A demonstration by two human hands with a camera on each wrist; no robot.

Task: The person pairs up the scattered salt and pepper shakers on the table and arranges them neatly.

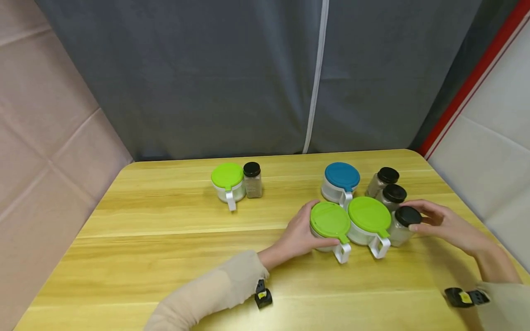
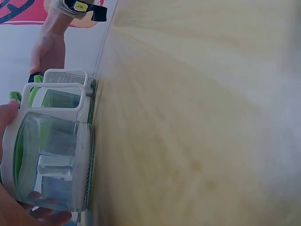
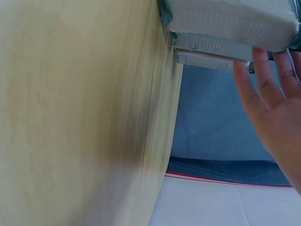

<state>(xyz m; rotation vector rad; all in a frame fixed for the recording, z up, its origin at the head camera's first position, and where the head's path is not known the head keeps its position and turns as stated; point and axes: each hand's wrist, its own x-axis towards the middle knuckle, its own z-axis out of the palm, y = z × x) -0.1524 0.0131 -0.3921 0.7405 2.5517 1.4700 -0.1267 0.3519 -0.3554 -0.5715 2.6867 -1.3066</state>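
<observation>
A grey curtain (image 1: pixel 207 82) hangs behind a yellow wood table (image 1: pixel 124 262); on the table's right side, the left hand (image 1: pixel 299 234) has its fingers curled wide round a green-lidded pot (image 1: pixel 330 221); the right hand (image 1: pixel 445 227) has thumb and fingers bent round the front black-topped jar (image 1: pixel 407 217); a second green-lidded pot (image 1: pixel 369 216) sits between; behind are a blue-lidded pot (image 1: pixel 342 176), a middle jar (image 1: pixel 394 194) and a back jar (image 1: pixel 388 175); far left, a third green-lidded pot (image 1: pixel 227 176) stands beside a lone jar (image 1: pixel 253 183).

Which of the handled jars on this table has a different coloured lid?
The blue-lidded jar, standing behind the two green-lidded jars on the right. The other handled jar, farther left, has a green lid too.
</observation>
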